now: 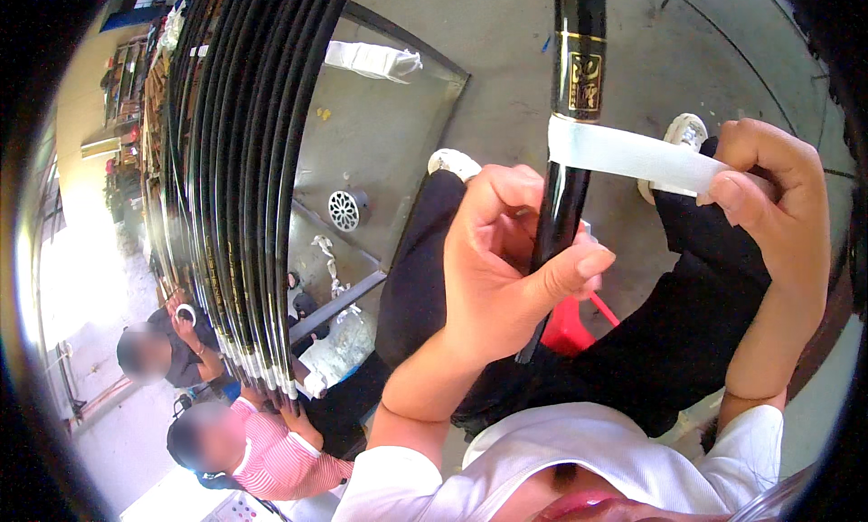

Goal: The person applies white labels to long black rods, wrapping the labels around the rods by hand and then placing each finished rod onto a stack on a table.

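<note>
My left hand (493, 269) is wrapped round a glossy black fishing rod (579, 24), its thumb lying across the front. The rod stands nearly upright in the view, with gold rings and a gold emblem above the hand. A strip of white tape (642, 154) goes round the rod just below the emblem. From there it stretches taut to the right, sloping slightly down. Thumb and fingers of my right hand (773, 183) pinch its outer end; whether a roll is inside that hand is hidden.
A dense row of similar black rods (249, 160), white-wrapped near their lower ends, stands at left. Two people (280, 454) sit beside it. A metal frame (420, 133), a white packet (371, 61), a spoked roll (346, 211) and a clear plastic bag (348, 346) lie left of my legs.
</note>
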Demonstrator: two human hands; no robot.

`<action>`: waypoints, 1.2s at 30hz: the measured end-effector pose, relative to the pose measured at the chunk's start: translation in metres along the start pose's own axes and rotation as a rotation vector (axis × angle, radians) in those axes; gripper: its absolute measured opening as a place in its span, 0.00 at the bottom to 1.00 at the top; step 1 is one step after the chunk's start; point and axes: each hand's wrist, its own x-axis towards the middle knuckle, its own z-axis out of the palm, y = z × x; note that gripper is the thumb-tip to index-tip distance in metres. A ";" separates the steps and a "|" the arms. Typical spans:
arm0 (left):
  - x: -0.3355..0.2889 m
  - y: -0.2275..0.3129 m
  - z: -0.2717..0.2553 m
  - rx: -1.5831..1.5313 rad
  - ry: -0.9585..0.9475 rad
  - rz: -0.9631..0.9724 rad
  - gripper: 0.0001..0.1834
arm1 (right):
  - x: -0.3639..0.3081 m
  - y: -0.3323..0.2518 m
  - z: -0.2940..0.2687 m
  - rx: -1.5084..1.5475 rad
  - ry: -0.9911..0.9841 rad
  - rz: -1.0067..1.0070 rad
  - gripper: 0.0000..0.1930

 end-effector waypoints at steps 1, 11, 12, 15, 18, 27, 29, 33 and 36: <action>0.000 0.000 0.000 -0.036 -0.029 -0.014 0.22 | 0.001 0.001 0.000 -0.001 0.002 -0.002 0.17; -0.001 0.002 0.013 -0.085 0.064 -0.166 0.27 | -0.001 0.004 0.000 -0.009 0.033 0.028 0.18; -0.001 0.002 0.013 -0.089 0.060 -0.174 0.27 | -0.001 0.004 0.000 -0.008 0.034 0.028 0.18; -0.002 0.001 0.013 -0.101 0.051 -0.196 0.28 | -0.002 0.004 0.001 0.021 0.029 0.028 0.18; -0.003 0.003 0.015 -0.134 0.046 -0.221 0.28 | -0.001 0.005 0.003 0.045 0.035 0.024 0.18; -0.002 -0.005 0.015 -0.171 0.087 -0.161 0.23 | -0.002 0.002 0.006 -0.040 0.064 -0.079 0.18; -0.001 -0.005 0.006 -0.219 -0.025 -0.209 0.19 | -0.002 0.002 0.005 -0.040 0.071 -0.084 0.18; -0.001 -0.002 0.007 -0.210 -0.016 -0.216 0.19 | -0.002 0.002 0.006 -0.007 0.067 -0.085 0.17; 0.000 -0.004 0.009 -0.121 0.068 -0.188 0.19 | -0.003 -0.002 0.010 -0.006 0.081 -0.090 0.16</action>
